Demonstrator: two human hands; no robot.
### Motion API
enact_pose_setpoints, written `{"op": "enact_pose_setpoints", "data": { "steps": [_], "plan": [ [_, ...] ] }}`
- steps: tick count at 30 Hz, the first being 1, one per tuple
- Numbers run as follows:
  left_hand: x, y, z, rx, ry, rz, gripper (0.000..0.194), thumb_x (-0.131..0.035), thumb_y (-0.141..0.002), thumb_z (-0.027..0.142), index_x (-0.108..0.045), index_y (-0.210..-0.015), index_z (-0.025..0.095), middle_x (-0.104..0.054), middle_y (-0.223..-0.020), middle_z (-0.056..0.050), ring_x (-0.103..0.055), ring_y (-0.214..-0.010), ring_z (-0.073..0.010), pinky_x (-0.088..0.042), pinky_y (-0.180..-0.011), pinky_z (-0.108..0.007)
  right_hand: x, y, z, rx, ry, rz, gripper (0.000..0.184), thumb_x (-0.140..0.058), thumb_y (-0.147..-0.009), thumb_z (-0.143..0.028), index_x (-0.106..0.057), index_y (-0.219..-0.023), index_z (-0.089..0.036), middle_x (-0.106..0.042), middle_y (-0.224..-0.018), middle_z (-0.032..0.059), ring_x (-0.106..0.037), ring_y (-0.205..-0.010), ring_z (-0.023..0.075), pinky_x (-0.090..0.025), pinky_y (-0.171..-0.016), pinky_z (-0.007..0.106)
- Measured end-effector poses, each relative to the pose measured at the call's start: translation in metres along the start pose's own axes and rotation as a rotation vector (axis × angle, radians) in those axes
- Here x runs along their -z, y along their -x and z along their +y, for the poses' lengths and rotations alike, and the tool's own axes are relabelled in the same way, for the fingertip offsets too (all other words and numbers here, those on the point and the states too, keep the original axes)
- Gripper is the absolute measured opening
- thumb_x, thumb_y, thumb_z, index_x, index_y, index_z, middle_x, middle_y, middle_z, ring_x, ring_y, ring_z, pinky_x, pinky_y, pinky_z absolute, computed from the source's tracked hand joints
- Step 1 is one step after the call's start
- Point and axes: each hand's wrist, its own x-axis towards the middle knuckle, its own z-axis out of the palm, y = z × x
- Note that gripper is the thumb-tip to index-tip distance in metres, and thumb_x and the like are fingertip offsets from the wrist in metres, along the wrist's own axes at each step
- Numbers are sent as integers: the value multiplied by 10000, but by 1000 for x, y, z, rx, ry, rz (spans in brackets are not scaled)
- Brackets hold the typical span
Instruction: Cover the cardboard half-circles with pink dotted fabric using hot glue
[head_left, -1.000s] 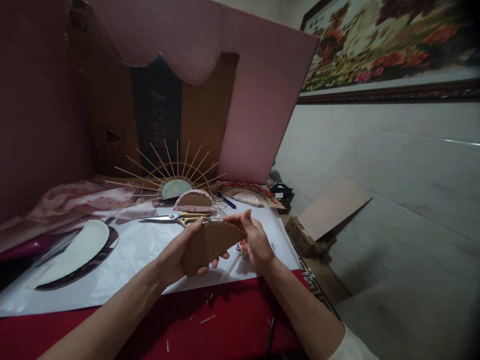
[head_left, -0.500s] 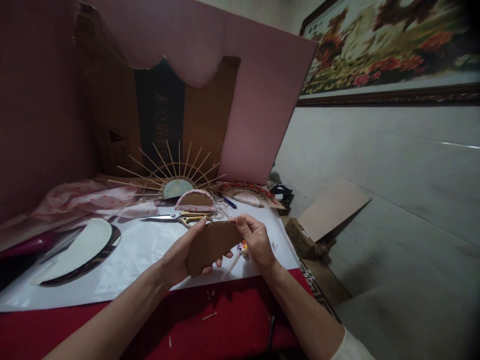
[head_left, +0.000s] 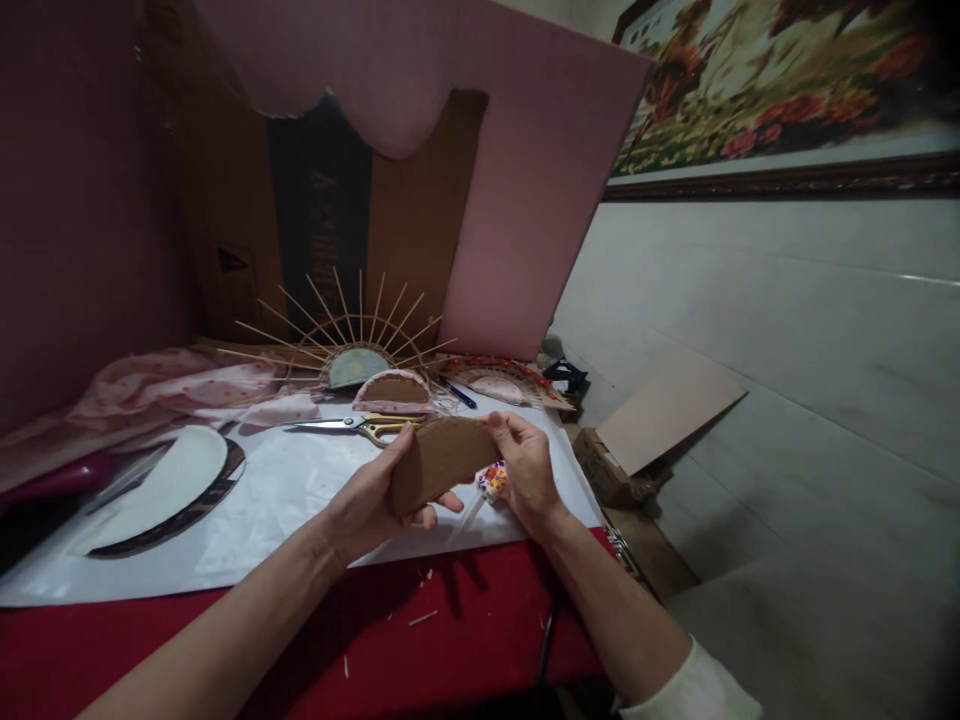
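In the head view, you hold a brown half-round cardboard piece [head_left: 442,465] above the white sheet [head_left: 277,490], near the front edge of the tabletop [head_left: 285,650]. Your left hand [head_left: 367,510] has its grip closed around the left end, thumb at the upper edge and fingers underneath. Your right hand [head_left: 529,470] has its grip pinching the right end between thumb and fingers.

Just beside your right hand is a multicoloured ball-shaped item [head_left: 492,481] with a pale stick. Beyond your left hand lie scissors [head_left: 375,427] with gold-coloured handles, blades toward the tabletop's left edge. Behind them sits a half-round piece with pink spotted trim [head_left: 394,392], and behind that, toward the back edge, a frame of radiating sticks [head_left: 360,367] with a green half-round centre. A blue pen [head_left: 460,396] and a red-trimmed fan [head_left: 499,388] lie toward the back right corner. Toward the left edge, a pale curved piece [head_left: 176,475] overlaps a dark one [head_left: 217,505]; pink spotted cloth [head_left: 172,390] lies bunched behind them.
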Motion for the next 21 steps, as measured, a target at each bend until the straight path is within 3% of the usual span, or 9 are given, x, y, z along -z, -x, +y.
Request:
{"op": "enact_pose_setpoints", "data": {
  "steps": [3,4,7,9,11,15,18,21],
  "plan": [
    [-2,0,8,-105,7,92,449,-328,-956,411,-496,-1265,132,-708,-946,-194,-712,-654,-256,-480,-395,-239,28,-13,-9,47,143,81,414,-347,-920,-487,-604,-990,-170,-636,-975,83,-561,-806,171,-444,-652,276],
    [-2,0,12,-143,11,139,435,-324,-957,397,-492,-1264,138,-713,-925,-186,-712,-638,-256,-478,-389,-240,38,-14,-10,45,207,79,395,-374,-906,-482,-600,-997,-170,-633,-982,85,-562,-807,176,-442,-655,283],
    [-1,1,21,-217,6,248,405,-342,-954,370,-461,-1289,176,-725,-907,-162,-714,-614,-261,-477,-383,-250,61,-2,-9,-1,425,-47,280,-651,-738,-447,-650,-796,-174,-638,-804,53,-568,-769,198,-428,-703,317],
    [0,1,23,-227,10,280,399,-354,-952,376,-442,-1301,202,-730,-897,-148,-717,-610,-265,-463,-372,-244,67,15,-3,-50,553,-120,362,-812,-556,-379,-668,-814,-170,-642,-820,63,-573,-746,217,-419,-683,327],
    [0,1,23,-217,33,302,398,-346,-953,406,-452,-1282,208,-732,-857,-131,-716,-594,-265,-447,-356,-235,66,33,3,-112,712,-208,475,-855,-491,-320,-669,-903,-173,-650,-880,85,-589,-763,240,-421,-680,333],
    [2,2,21,-215,76,290,437,-324,-942,483,-493,-1229,200,-729,-813,-115,-710,-560,-259,-438,-343,-234,58,50,14,-120,791,-285,450,-755,-637,-238,-634,-1063,-156,-649,-954,125,-606,-877,288,-437,-761,375],
    [5,2,22,-217,80,252,471,-323,-936,501,-502,-1235,183,-729,-843,-140,-717,-596,-268,-456,-356,-244,57,49,13,-97,779,-295,313,-571,-803,-272,-623,-1076,-126,-636,-954,145,-601,-902,286,-434,-822,417],
    [9,2,24,-234,65,242,473,-324,-942,481,-470,-1284,189,-727,-884,-152,-721,-622,-279,-472,-366,-259,63,48,4,-80,700,-267,327,-461,-870,-329,-590,-1110,-148,-629,-1001,127,-591,-911,251,-452,-817,395]
  ]
}}
